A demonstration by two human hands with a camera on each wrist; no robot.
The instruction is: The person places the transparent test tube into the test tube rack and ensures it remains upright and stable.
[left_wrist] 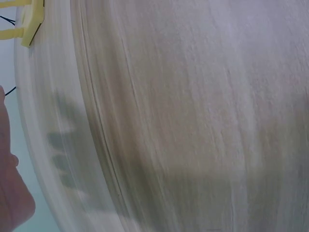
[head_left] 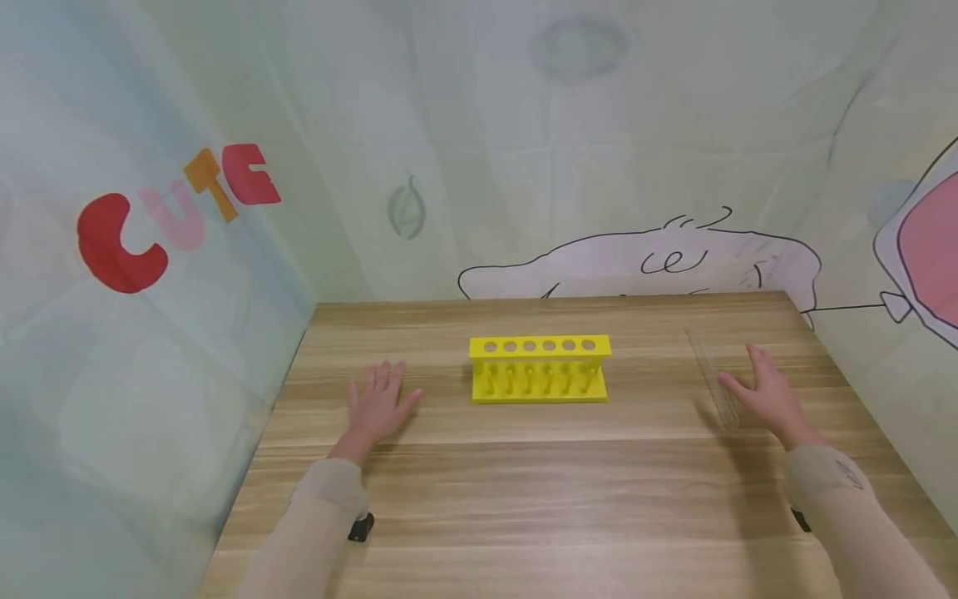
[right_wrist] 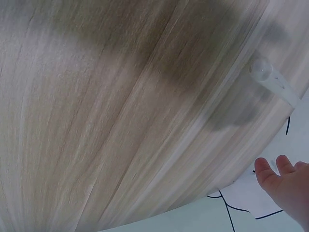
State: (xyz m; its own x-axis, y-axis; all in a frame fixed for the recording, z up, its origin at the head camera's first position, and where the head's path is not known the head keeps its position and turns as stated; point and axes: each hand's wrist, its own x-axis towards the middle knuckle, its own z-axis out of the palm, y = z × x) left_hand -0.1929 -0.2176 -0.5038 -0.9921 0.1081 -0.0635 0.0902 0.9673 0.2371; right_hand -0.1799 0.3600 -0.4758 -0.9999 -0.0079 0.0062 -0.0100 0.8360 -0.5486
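A clear test tube (head_left: 711,378) lies on the table's right side, its near end tilted slightly to the right; the right wrist view shows the tube (right_wrist: 275,82) from its near end. Just right of it is my right hand (head_left: 772,399), thumb and fingers spread apart, holding nothing. A yellow test tube rack (head_left: 539,395) stands near the middle of the table, with a row of round holes along its top bar and pegs on its base. Left of the rack, my left hand (head_left: 374,409) has its fingers spread, palm down and holding nothing. In the left wrist view, part of the rack (left_wrist: 33,21) shows at the corner.
The wood-grain table (head_left: 539,499) reaches back to a printed curtain (head_left: 479,125) that hangs behind and along the sides. A dark wrist device (head_left: 361,527) shows under the left sleeve (head_left: 314,516).
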